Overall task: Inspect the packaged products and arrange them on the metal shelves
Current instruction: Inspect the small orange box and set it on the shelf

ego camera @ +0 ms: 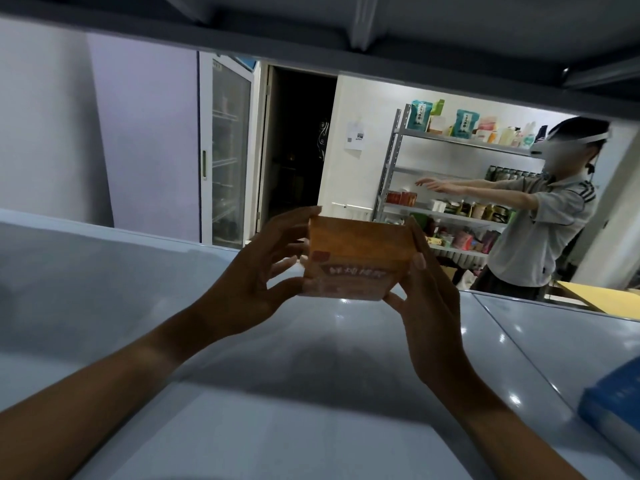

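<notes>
gripping orange box (360, 259) in both hands, long axis sideways, label facing camera

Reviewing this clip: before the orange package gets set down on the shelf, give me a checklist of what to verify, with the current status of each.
1. Both hands on the orange package: ok, left hand and right hand grip its sides.
2. Package lifted off the metal shelf: ok, held above it.
3. Label readable for inspection: cannot tell, print is blurred.
4. Landing spot free: ok, the surface below the package is bare.
5. Blue box out of the way: ok, at the right edge, apart.
6. Clearance under the upper shelf: ok, open space above the package.
</notes>
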